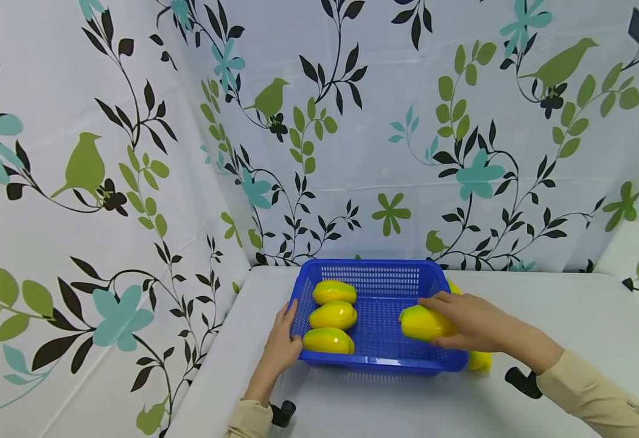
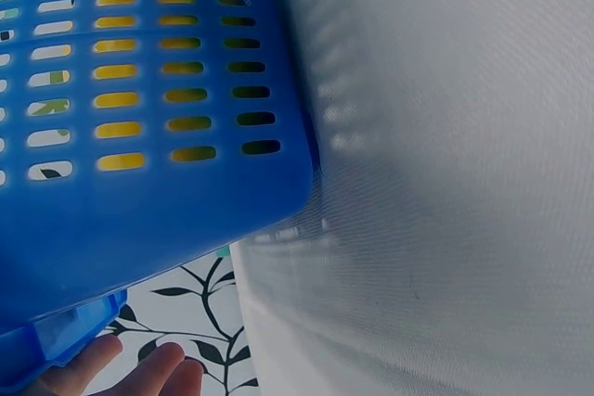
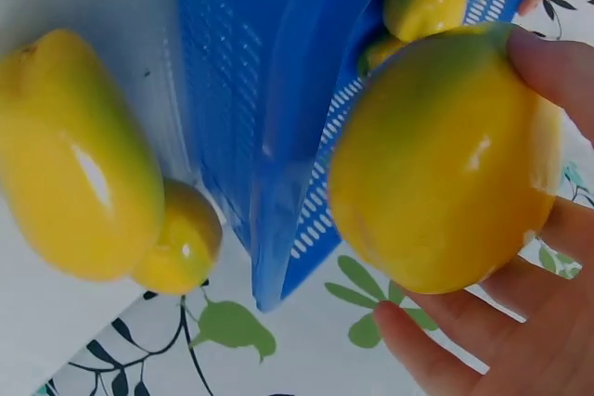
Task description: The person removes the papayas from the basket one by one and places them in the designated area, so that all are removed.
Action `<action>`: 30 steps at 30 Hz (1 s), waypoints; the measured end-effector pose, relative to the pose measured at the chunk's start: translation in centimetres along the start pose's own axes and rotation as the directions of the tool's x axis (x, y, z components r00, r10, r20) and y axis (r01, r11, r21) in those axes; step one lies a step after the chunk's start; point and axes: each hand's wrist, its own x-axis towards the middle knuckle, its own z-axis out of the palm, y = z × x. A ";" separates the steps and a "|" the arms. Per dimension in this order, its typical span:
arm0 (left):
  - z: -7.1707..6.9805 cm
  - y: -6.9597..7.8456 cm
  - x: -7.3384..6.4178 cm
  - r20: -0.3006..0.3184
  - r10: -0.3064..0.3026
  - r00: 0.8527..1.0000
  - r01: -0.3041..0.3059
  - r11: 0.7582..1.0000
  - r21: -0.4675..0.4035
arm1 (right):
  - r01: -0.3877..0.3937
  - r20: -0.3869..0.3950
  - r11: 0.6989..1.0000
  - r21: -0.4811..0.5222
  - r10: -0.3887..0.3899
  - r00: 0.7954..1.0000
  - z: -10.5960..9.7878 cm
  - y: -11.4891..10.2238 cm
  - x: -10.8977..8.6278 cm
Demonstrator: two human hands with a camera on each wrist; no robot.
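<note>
A blue plastic basket [image 1: 374,363] with slotted walls stands on the white table. My left hand [image 1: 282,342] holds its left rim near the front corner; in the left wrist view only some fingertips [image 2: 160,370] show beside the rim. My right hand [image 1: 481,322] grips a yellow mango [image 1: 422,323] with green at one end, over the basket's right side. Thumb and fingers lie around this mango [image 3: 445,164] in the right wrist view. Along the basket's left side sit three more mangoes, at the back [image 1: 334,292], middle [image 1: 333,315] and front [image 1: 327,340].
Outside the basket's right wall lie more yellow mangoes, one toward the front [image 1: 479,361] and one behind [image 1: 453,287], partly hidden by the basket and right hand. A patterned cloth [image 1: 352,152] with leaves and birds hangs behind the white table [image 1: 560,316] and along its left.
</note>
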 end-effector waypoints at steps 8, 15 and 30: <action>0.1 -0.2 0.0 0.002 0.002 1.000 -0.002 1.000 0.011 | -0.045 -0.007 0.999 -0.013 0.045 0.999 -0.7 0.4 -1.8; 0.0 -0.2 0.0 -0.001 -0.001 1.000 0.001 1.000 0.006 | -0.076 -0.032 0.997 -0.006 0.075 0.997 -1.2 1.3 -3.6; 0.1 0.1 0.1 -0.010 0.012 1.000 -0.012 1.000 0.006 | -0.143 -0.098 0.990 0.003 0.142 0.985 0.0 2.7 -8.3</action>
